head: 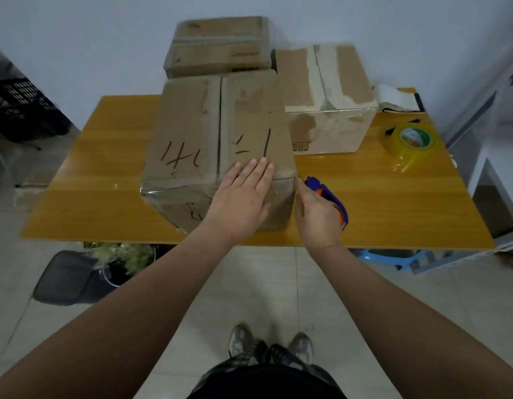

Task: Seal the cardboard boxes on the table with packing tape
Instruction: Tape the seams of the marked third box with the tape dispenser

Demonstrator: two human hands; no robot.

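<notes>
Both forearms out in front, converging on the near end of the front box (pixel 192 133). Left grip (pixel 240 198): palm down, fingers straight and pressed together, laid flat over the box's near top edge just right of the centre seam, fingertips pointing away from me. It pinches nothing, only presses. Right grip (pixel 317 216): curled round the tape dispenser (pixel 328 194), blue body with orange parts, held just beside the box's near right corner. One finger is stretched toward that corner. Can't tell if the dispenser touches the cardboard. Its long axis runs diagonally, near-right to far-left, nose aimed at the box corner. The front box sits on the desk (pixel 99 214) left of centre, long axis running away from me, flap seam along that same axis, black marker strokes on the top flaps, clear tape visible around its near edge. Its near face is close to the desk's near edge. A second box (pixel 324 90) stands to the right and further back, with pale torn patches on top and its seam also running away from me. A third box (pixel 219 46) sits behind the front one, long axis left to right. A yellowish tape roll (pixel 413 141) lies flat on the desk's right side, well apart from my hands.
</notes>
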